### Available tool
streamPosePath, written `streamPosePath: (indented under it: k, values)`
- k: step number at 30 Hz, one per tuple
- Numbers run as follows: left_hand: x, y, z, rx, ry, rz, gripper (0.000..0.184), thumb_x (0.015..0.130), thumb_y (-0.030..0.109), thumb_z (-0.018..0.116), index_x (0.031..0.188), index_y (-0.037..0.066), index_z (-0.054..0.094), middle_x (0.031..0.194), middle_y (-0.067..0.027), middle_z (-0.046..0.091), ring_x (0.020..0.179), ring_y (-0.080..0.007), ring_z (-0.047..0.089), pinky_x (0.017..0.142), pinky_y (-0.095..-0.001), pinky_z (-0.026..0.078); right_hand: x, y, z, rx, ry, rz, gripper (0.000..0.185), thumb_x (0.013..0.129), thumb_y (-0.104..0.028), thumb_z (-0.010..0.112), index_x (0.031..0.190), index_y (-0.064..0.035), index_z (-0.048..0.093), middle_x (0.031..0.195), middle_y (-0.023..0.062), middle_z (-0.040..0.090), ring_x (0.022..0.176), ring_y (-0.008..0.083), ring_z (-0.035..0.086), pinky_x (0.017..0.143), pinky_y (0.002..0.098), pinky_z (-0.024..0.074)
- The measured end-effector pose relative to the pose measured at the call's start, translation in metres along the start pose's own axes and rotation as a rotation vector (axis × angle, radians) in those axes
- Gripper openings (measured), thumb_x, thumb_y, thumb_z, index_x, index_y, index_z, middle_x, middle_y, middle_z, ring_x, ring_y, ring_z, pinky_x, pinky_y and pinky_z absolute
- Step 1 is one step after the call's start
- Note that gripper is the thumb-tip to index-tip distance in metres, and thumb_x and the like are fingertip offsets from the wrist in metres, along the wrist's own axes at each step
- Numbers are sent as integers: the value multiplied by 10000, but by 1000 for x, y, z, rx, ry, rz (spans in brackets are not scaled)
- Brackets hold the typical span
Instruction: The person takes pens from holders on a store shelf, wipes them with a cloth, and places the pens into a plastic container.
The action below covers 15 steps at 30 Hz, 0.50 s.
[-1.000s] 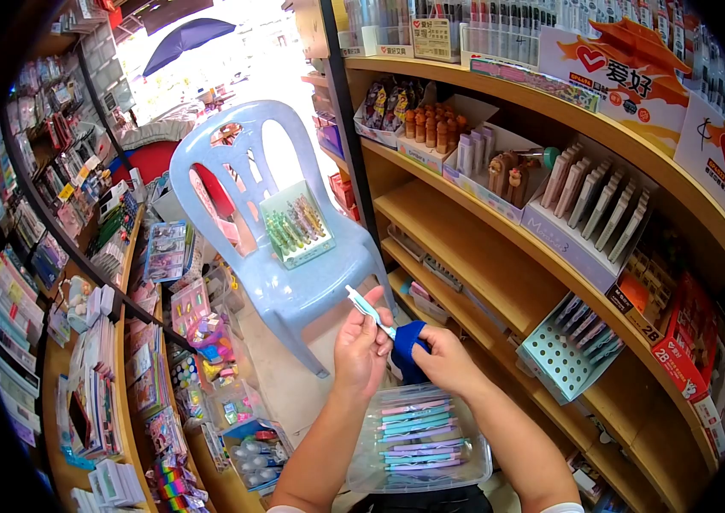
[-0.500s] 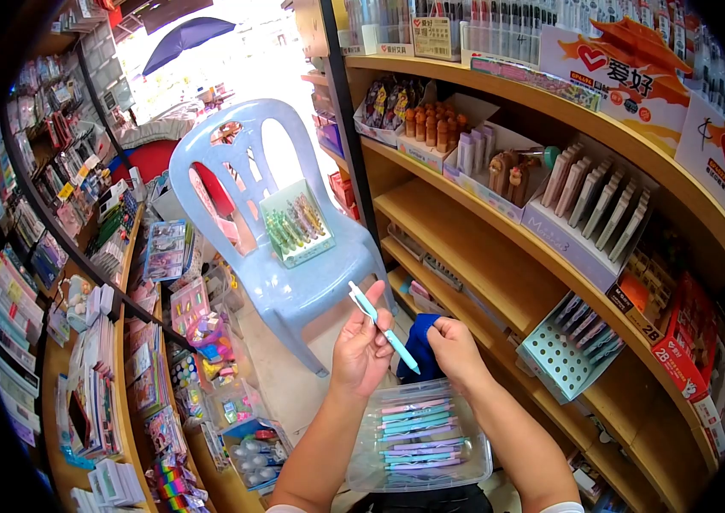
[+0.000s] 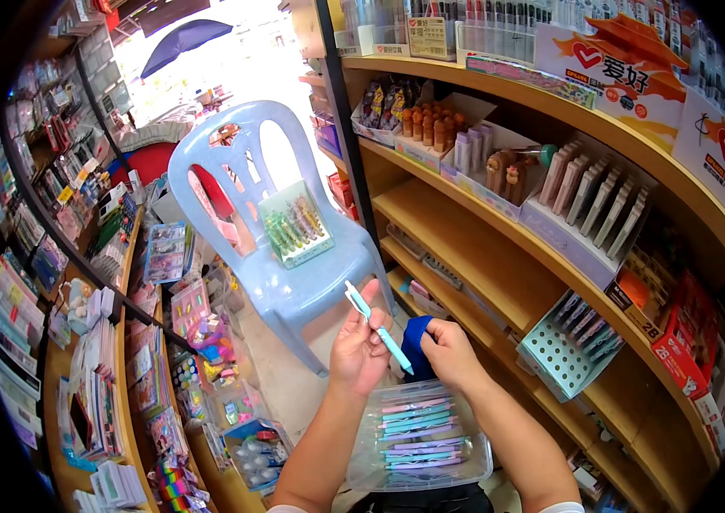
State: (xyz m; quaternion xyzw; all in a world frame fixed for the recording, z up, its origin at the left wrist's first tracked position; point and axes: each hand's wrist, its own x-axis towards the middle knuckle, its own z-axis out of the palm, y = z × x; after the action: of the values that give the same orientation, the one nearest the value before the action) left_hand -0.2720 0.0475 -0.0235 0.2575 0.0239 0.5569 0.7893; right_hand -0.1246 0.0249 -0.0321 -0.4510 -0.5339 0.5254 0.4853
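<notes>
A light blue pen (image 3: 390, 346) with a white clip end slants across the fingers of my left hand (image 3: 357, 352), which grips it above the box. My right hand (image 3: 454, 352) pinches a dark blue cloth (image 3: 416, 339), and the cloth hangs close beside the pen's lower end. Whether cloth and pen touch I cannot tell. Below both hands is a clear plastic box (image 3: 364, 466) on my lap. Pink, turquoise and lilac pens (image 3: 420, 434) lie in it in a stack.
Ahead stands a light blue plastic chair (image 3: 281, 295) with a box of patterned pens (image 3: 296, 227) on its seat. Wooden shelves (image 3: 465, 239) with boxed stationery rise on the right, including a dotted mint box (image 3: 554, 363). Crowded shelves and toy bins (image 3: 251, 449) line the left.
The cloth in my right hand has shifted slightly left and up around the pen's lower end. My left hand still holds the pen in nearly the same place.
</notes>
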Motion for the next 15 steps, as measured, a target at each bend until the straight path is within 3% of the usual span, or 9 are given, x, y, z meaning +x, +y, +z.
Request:
streamPosePath:
  k: [5, 8, 11, 15]
  values:
    - [0, 1, 2, -97, -68, -40, 474, 843, 62, 429, 1301, 73, 309, 729, 20, 423, 626, -87, 359, 506, -184, 331, 3, 6, -2, 30, 89, 64, 146, 822, -77, 459, 801, 7, 576, 692, -25, 552, 626, 43, 485, 565, 194, 409]
    - [-2, 0, 3, -107, -73, -50, 480, 841, 57, 424, 1305, 74, 303, 725, 20, 423, 621, -86, 354, 503, -182, 328, 2, 4, 1, 29, 139, -14, 148, 794, -90, 475, 703, 7, 540, 575, -3, 503, 516, 66, 446, 462, 241, 378]
    - [-2, 0, 4, -100, -89, -59, 478, 846, 67, 429, 1307, 79, 302, 725, 16, 414, 622, -86, 352, 501, -178, 326, 6, 13, 1, 13, 158, -30, 158, 784, -96, 480, 682, 11, 535, 562, 3, 495, 512, 69, 439, 460, 249, 375]
    - [-2, -2, 6, -86, -85, -74, 476, 844, 61, 422, 1305, 78, 305, 727, 16, 416, 622, -87, 349, 500, -180, 326, 5, 11, -4, -29, 101, 36, 147, 809, -82, 467, 776, 5, 580, 673, -21, 546, 605, 46, 471, 540, 207, 401]
